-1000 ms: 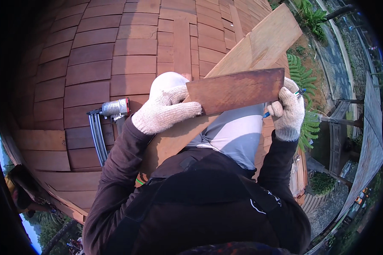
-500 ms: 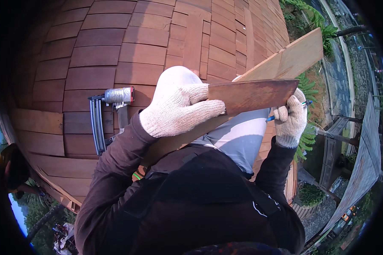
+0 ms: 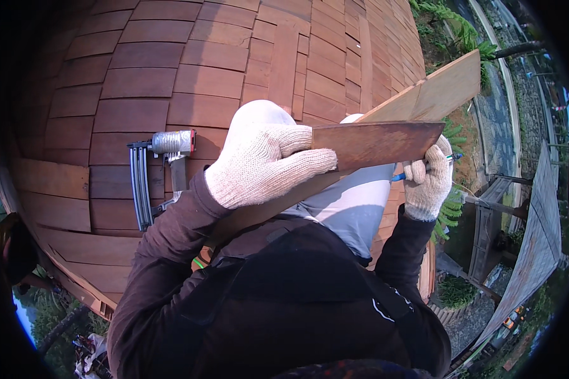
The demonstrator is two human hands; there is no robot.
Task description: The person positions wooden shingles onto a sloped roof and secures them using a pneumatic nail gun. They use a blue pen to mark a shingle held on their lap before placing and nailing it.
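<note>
My left hand, in a white knit glove, grips the left end of a dark brown wooden shingle, thumb on top. At the shingle's right end is my gloved right hand, its fingers closed around a slim blue pen and against the shingle's edge. The pen sticks out on both sides of the fist. Beneath the shingle, a longer, lighter wooden board slants across my lap, its far end jutting up to the right. My left hand covers part of that board.
A nail gun with a long magazine lies left of my left arm on the shingled roof. Loose boards lie farther left. Beyond the roof's right edge is a drop to plants, a road and a lower metal roof. Another person is at far left.
Both hands keep their hold on the shingle and pen. The view has shifted slightly, and the long board's far end sits a little lower.
</note>
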